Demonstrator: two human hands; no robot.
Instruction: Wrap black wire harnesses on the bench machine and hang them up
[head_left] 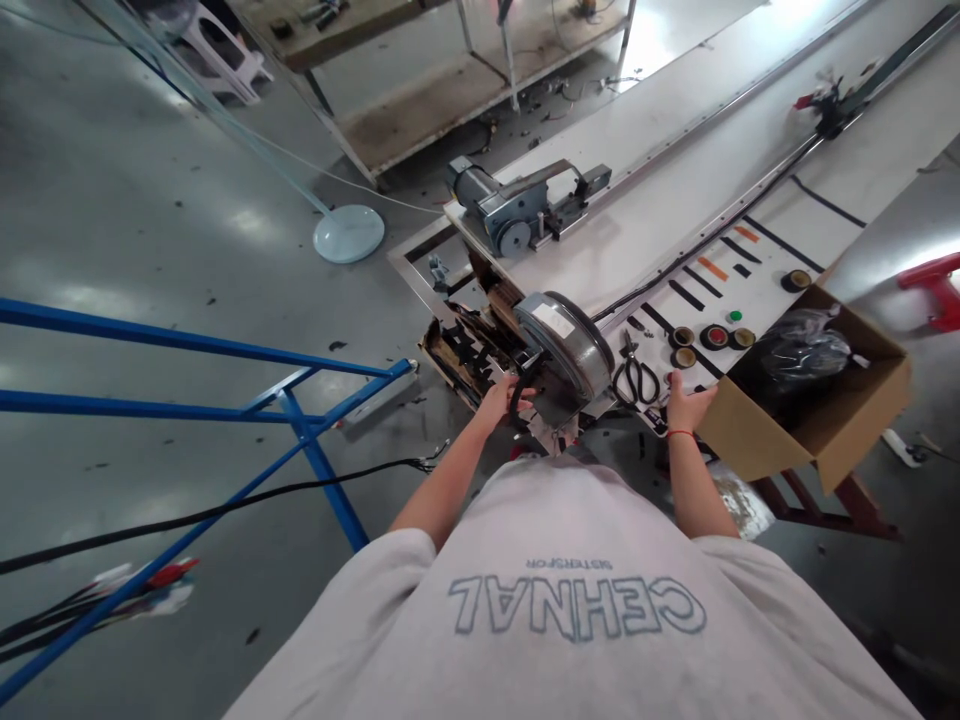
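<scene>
My left hand [504, 400] is at the near end of the bench, its fingers around a black cable loop [519, 393] beside a round grey machine [566, 340]. My right hand [684, 403] rests near the bench edge, between black-handled scissors [637, 380] and an open cardboard box [772, 445]. Its fingers are apart, and nothing shows in them. Rolls of tape [683, 357] lie just beyond that hand. A clear plastic bag [806, 345] with dark contents sits in the box.
A motor unit [510, 205] stands on the long white bench [637, 220]. Black and orange strips [712, 268] lie along it. A blue metal frame [300, 415] crosses the left side. A black cable [300, 487] hangs over the floor. A shelf [427, 110] stands behind.
</scene>
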